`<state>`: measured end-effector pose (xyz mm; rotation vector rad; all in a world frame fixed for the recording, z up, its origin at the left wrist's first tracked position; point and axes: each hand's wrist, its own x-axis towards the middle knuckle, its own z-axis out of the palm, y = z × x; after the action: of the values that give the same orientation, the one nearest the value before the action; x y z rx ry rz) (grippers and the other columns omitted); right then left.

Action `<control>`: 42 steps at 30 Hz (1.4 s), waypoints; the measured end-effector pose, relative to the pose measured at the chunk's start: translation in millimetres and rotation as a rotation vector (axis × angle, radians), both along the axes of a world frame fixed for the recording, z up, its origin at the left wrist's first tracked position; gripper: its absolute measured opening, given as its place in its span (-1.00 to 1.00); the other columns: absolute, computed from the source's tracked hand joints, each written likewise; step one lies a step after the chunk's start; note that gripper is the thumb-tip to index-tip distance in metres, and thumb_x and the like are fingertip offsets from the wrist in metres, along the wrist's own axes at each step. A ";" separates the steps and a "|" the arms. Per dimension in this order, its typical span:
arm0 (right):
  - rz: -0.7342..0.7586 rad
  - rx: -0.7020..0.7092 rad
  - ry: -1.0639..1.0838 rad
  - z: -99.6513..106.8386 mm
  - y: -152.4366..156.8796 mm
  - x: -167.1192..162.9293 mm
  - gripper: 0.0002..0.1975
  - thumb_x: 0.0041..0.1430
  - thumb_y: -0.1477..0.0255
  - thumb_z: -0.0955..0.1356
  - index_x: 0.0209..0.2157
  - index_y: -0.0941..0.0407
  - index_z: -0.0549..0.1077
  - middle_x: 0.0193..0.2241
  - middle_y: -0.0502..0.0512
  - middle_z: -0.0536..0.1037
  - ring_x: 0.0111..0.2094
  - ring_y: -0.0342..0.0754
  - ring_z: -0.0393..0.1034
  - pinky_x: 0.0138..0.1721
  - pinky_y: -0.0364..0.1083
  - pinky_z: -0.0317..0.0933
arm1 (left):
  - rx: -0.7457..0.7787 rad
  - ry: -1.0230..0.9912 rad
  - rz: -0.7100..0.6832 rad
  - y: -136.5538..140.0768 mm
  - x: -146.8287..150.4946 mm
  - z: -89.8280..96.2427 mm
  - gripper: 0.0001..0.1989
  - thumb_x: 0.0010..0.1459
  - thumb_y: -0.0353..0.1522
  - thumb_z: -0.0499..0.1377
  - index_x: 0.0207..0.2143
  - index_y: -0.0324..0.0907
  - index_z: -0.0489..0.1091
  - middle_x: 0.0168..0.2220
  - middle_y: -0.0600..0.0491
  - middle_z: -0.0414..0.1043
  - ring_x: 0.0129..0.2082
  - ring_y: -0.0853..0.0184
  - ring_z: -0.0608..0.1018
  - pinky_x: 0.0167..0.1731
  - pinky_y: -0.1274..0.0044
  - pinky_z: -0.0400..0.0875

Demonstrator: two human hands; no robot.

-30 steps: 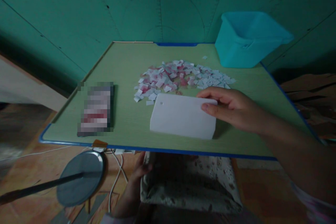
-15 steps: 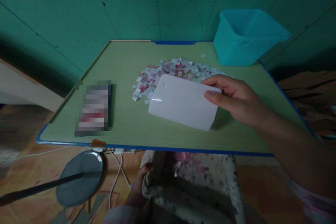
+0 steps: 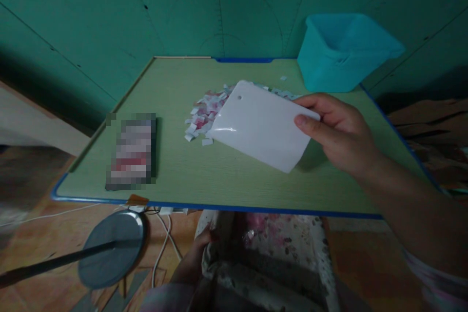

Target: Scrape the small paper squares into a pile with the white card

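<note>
My right hand (image 3: 340, 131) is closed on one short side of a white plastic scraper (image 3: 258, 126), a thin glossy sheet with a small hole in one corner. The thumb lies on top and the fingers go behind. Held tilted above the table, the scraper partly covers a heap of small white and pink paper scraps (image 3: 206, 112). Below the table's front edge, my left hand (image 3: 201, 248) grips the left rim of a pale box with a dark floral speckle (image 3: 292, 236). Pink bits show inside that box. Some left fingers are in shadow.
A turquoise bin (image 3: 329, 66) stands at the table's back right. A blurred-out flat object (image 3: 133, 151) lies on the left of the table (image 3: 183, 175). On the floor are a round grey base with a pole (image 3: 109, 248) and white cables (image 3: 163, 239).
My right hand has moved the scraper slightly up and to the right, tilting it and covering more of the middle of the heap. The left hand and box have shifted only slightly.
</note>
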<state>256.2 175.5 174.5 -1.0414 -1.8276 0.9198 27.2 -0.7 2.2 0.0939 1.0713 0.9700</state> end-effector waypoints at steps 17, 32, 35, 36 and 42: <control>-0.455 0.631 -0.459 6.4 19.4 20.8 -0.77 0.14 0.38 0.20 -0.20 0.17 0.34 -0.34 0.11 0.45 -0.37 -0.14 0.31 -0.36 -0.13 0.15 | 0.162 -0.103 -0.349 0.9 -7.8 5.8 -0.25 -0.39 -0.61 0.09 -0.01 -0.11 0.30 -0.30 0.04 0.55 -0.14 0.13 0.48 -0.19 0.39 0.32; 0.186 0.813 -0.673 -16.7 -3.4 -8.4 -0.78 0.09 0.54 0.19 -0.23 0.11 0.36 -0.32 0.05 0.53 -0.31 -0.11 0.38 -0.25 -0.09 0.19 | 0.290 -0.124 -0.328 8.2 1.9 17.0 -0.23 -0.35 -0.58 0.08 0.05 -0.07 0.21 -0.29 0.04 0.54 -0.20 0.12 0.51 -0.24 0.38 0.33; 0.108 0.840 -0.748 -15.7 -1.6 -8.4 -0.75 0.09 0.56 0.18 -0.22 0.12 0.38 -0.33 0.07 0.53 -0.32 -0.10 0.39 -0.29 -0.09 0.19 | 0.275 -0.194 -0.331 7.4 3.4 14.3 -0.24 -0.34 -0.58 0.07 0.04 -0.08 0.22 -0.30 0.03 0.54 -0.18 0.13 0.50 -0.23 0.37 0.32; 0.069 0.847 -0.775 -15.6 -0.8 -8.1 -0.74 0.08 0.57 0.18 -0.20 0.12 0.38 -0.33 0.07 0.53 -0.33 -0.10 0.40 -0.30 -0.09 0.18 | 0.276 -0.209 -0.322 6.8 3.2 12.3 -0.24 -0.34 -0.58 0.06 0.04 -0.08 0.22 -0.30 0.04 0.54 -0.17 0.14 0.49 -0.22 0.37 0.31; -0.252 0.834 -0.891 -15.8 4.9 -2.8 -0.75 0.11 0.47 0.20 -0.16 0.10 0.37 -0.42 0.04 0.55 -0.47 -0.10 0.39 -0.41 -0.12 0.16 | 0.287 -0.189 -0.261 1.6 -0.4 -0.8 -0.23 -0.36 -0.56 0.09 0.05 -0.12 0.21 -0.24 0.05 0.52 -0.16 0.17 0.48 -0.14 0.39 0.25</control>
<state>253.4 180.5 158.7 -1.1355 -2.3444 -0.5703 26.8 0.9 1.5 0.3619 0.7206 0.8709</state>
